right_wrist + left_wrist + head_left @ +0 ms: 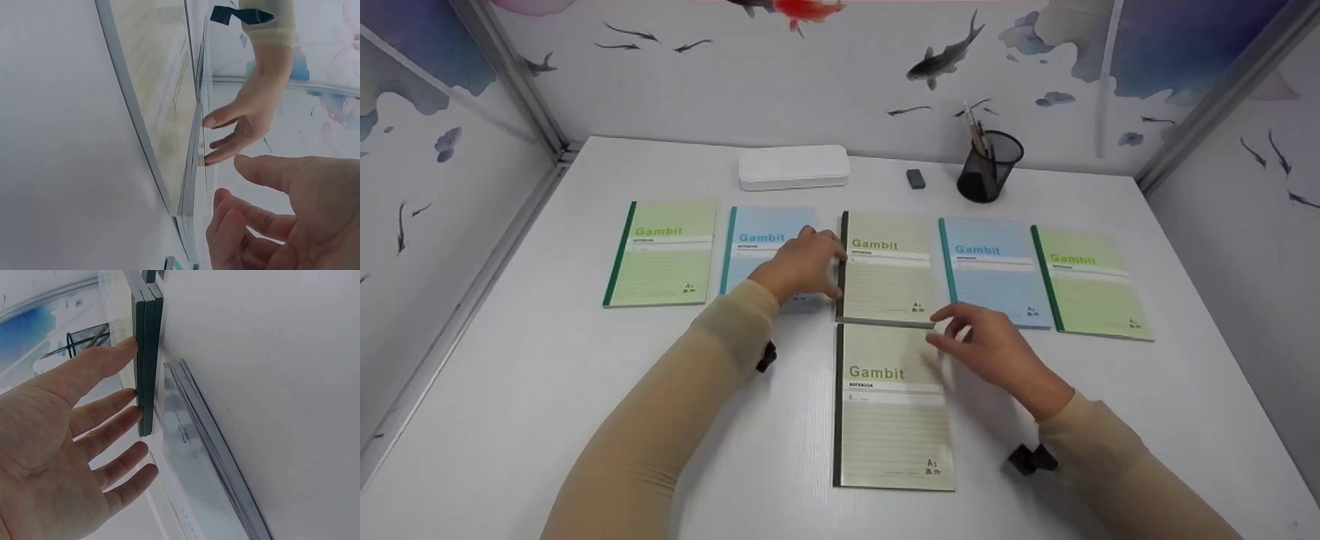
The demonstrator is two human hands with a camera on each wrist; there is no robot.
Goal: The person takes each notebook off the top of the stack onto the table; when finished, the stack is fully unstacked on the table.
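My left hand [806, 262] reaches over a blue notebook [771, 225]. Its thumb and fingertips touch the dark green spine of a pale olive notebook stack [889, 270] in the middle of the row. In the left wrist view, the stack [147, 360] shows several spines lying one on another. My right hand [990, 345] hovers by the stack's lower right corner, fingers loosely bent with nothing in them. From the right wrist view, this hand [270, 219] appears apart from the notebooks. Another olive notebook [894, 427] lies just below the stack, nearer to me.
A light green notebook [664, 262] lies far left. To the right are a blue notebook [997, 281] and a green notebook [1091, 289]. Behind stand a white case [793, 169], a dark eraser [915, 178] and a black mesh pen cup [986, 172]. Printed walls border the table.
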